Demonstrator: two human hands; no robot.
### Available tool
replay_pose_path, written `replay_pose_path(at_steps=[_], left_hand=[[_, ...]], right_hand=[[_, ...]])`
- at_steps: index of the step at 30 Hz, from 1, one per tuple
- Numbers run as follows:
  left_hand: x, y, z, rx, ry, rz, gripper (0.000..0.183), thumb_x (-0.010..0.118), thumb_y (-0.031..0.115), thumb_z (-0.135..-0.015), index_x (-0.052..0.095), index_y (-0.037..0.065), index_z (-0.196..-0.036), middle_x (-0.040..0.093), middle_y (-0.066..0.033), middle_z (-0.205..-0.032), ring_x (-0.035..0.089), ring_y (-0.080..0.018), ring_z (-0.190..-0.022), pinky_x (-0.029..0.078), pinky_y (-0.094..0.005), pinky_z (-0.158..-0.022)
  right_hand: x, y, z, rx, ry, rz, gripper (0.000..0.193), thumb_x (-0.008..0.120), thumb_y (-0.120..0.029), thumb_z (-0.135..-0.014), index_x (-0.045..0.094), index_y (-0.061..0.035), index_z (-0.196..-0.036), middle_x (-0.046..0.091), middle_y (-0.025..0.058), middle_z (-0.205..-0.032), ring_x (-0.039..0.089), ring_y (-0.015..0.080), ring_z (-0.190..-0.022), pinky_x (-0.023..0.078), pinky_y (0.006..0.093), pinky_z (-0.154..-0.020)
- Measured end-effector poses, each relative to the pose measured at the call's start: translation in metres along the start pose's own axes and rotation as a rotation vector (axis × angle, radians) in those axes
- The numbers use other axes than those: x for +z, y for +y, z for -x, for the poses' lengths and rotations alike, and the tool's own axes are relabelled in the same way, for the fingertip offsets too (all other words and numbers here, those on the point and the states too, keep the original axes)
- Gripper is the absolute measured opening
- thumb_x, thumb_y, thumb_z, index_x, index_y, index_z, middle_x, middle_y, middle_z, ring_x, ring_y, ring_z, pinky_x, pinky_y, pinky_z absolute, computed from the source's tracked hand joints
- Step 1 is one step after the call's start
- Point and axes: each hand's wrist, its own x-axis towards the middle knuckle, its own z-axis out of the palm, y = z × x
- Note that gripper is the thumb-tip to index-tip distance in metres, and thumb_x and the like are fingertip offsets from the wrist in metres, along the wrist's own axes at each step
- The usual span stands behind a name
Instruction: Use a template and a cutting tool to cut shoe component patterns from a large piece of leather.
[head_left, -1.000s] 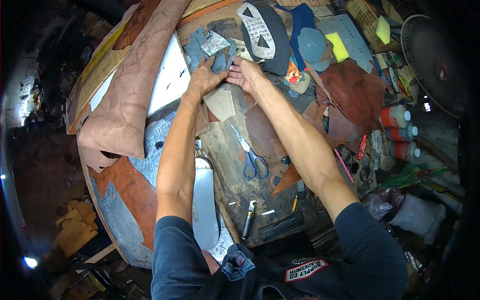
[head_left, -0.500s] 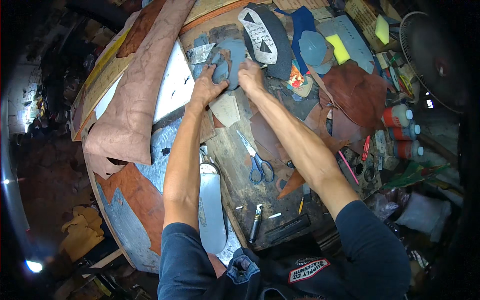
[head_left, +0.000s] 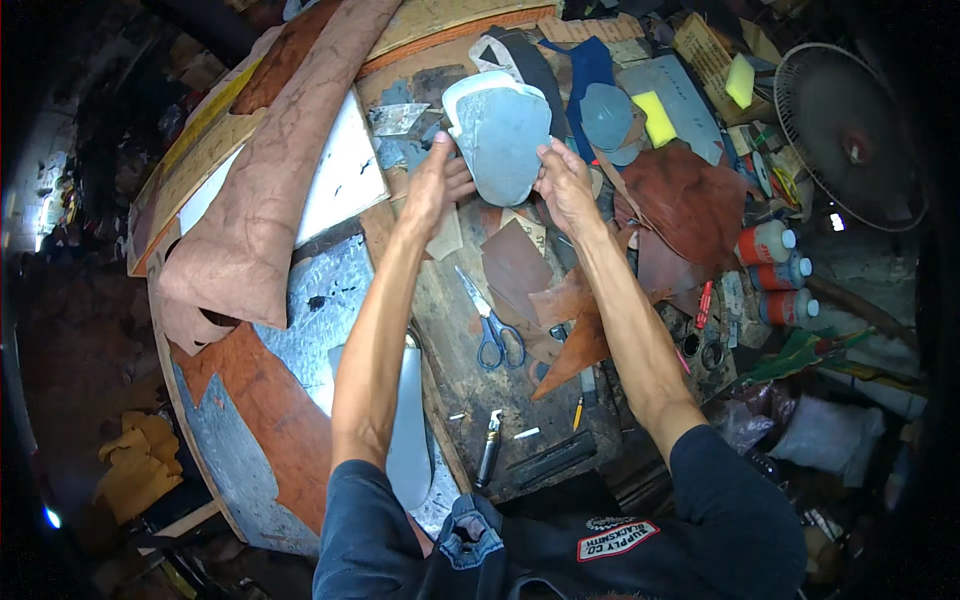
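My right hand pinches the right edge of a rounded grey-blue panel that tapers toward me. A paler edge of a second layer shows behind it at the top and left. My left hand is beside the panel's left edge with thumb and fingers apart; whether a fingertip touches it, I cannot tell. Behind the panel, a white template on dark material is partly covered. Blue-handled scissors lie on the wooden bench between my forearms, near brown leather scraps.
A rolled pinkish-brown hide lies along the left side. To the right are dark brown leather, a yellow sponge, several bottles and a fan. Close to me are a black-handled tool and a pencil.
The grey-blue panel has come up off the scraps and now faces me, with its pale layer showing. My left hand has opened beside it, and my right hand has shifted right.
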Motion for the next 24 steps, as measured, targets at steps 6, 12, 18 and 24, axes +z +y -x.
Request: replay_pose_path(at_steps=[6,12,18,24], left_hand=[[0.001,-0.010,0.012,0.230,-0.013,0.357,0.024,0.052,0.014,-0.100,0.051,0.004,-0.122,0.062,-0.0113,-0.118,0.063,-0.0236,-0.105,0.053,-0.0407,-0.091],[-0.009,0.010,0.020,0.269,0.031,0.339,0.025,0.053,0.016,-0.099,0.051,0.009,-0.123,0.061,-0.0086,-0.120,0.060,-0.0238,-0.110,0.053,-0.0467,-0.090],[-0.034,0.040,0.024,0.309,0.052,0.397,0.032,0.050,0.016,-0.100,0.043,0.007,-0.130,0.055,-0.0109,-0.129,0.055,-0.0289,-0.118,0.047,-0.0517,-0.097],[-0.045,0.052,0.036,0.360,-0.003,0.364,0.031,0.053,0.016,-0.099,0.048,0.008,-0.128,0.058,-0.0089,-0.126,0.059,-0.0249,-0.112,0.049,-0.0464,-0.096]], right_hand=[[0.025,0.005,0.020,0.056,-0.091,-0.120,0.036,0.053,-0.013,-0.097,0.045,0.0042,-0.128,0.059,0.0135,-0.121,0.062,0.0207,-0.108,0.055,0.0403,-0.088],[0.024,0.015,0.022,0.125,-0.088,-0.034,0.033,0.056,-0.011,-0.096,0.049,0.0002,-0.126,0.060,0.0114,-0.121,0.059,0.0194,-0.112,0.053,0.0399,-0.091],[0.005,0.013,0.022,0.039,-0.017,-0.194,0.037,0.059,-0.007,-0.092,0.050,-0.0031,-0.128,0.058,0.0098,-0.125,0.053,0.0194,-0.120,0.041,0.0410,-0.104],[0.004,0.006,0.027,0.076,-0.010,-0.268,0.039,0.060,-0.004,-0.090,0.047,-0.0009,-0.127,0.057,0.0090,-0.124,0.053,0.0201,-0.120,0.041,0.0396,-0.105]])
